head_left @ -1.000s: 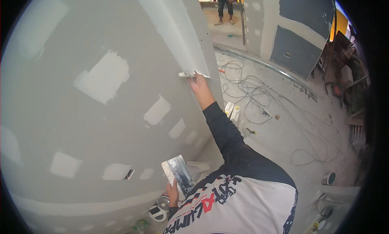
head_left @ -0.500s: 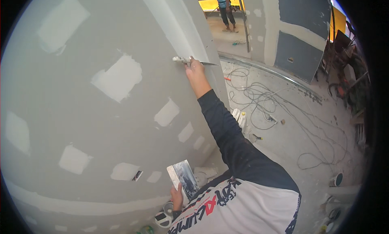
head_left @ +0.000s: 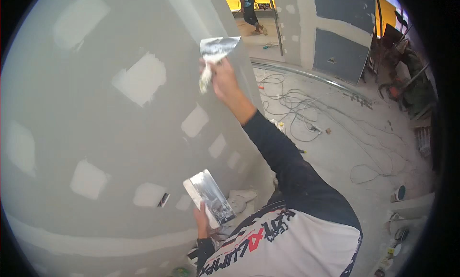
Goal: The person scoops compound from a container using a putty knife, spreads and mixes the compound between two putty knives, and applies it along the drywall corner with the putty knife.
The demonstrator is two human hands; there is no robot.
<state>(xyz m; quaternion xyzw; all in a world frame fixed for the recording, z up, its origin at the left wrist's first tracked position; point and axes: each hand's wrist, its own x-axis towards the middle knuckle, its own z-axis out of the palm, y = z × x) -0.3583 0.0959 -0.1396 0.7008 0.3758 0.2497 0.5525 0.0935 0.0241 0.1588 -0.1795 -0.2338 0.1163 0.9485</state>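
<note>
My right hand is raised at arm's length, closed around the pale, paint-spotted handle of a wide putty knife. The knife's blade points up with its broad face in view, in front of the strip of compound along the wall's right edge. Whether the blade touches the wall I cannot tell. Low in front of me, my left hand grips a mud pan by its side. The pan's metal side is smeared with white compound. The grey drywall carries several white filled patches.
A small cut-out sits low in the wall. Right of the wall's edge, cables lie tangled on the dusty floor. Tools and gear pile up at the far right. A person's legs show in the background beside a scaffold.
The putty knife has swung from flat across the wall's edge to blade-up, and my right hand turned with it. The mud pan rose slightly. The background person's legs shifted.
</note>
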